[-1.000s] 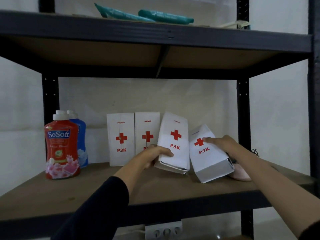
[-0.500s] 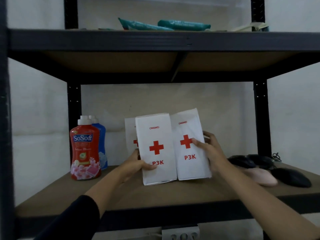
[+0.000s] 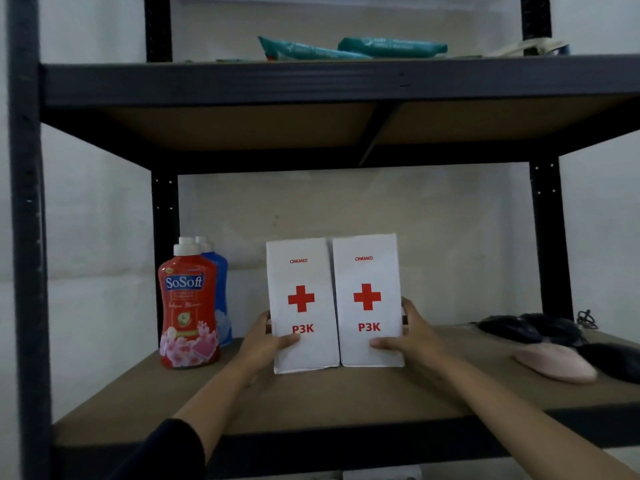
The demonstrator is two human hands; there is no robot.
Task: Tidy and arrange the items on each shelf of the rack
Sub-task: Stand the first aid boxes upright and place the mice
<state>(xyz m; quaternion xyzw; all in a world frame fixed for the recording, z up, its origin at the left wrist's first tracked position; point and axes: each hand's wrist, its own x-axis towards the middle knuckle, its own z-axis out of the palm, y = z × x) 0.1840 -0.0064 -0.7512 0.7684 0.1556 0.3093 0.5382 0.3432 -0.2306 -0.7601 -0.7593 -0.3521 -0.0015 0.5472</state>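
I count two white P3K boxes point(image 3: 302, 306) point(image 3: 367, 303), two bottles, one red point(image 3: 188, 306) and one blue point(image 3: 221, 292), two teal packets point(image 3: 304, 50) point(image 3: 391, 47), and one pink mouse point(image 3: 554, 365).

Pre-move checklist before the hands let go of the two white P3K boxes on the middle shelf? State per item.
1. Left box upright, base on the shelf: ok.
2. Right box upright, side by side with the left one, fronts facing out: ok.
3. Left hand holds the left box's outer edge, right hand the right box's: ok.
4. Other boxes behind this pair lined up: cannot tell, hidden.
5. Red bottle stands apart from the boxes: ok.
6. Pink computer mouse and black mice tidied: not ok, loosely bunched.
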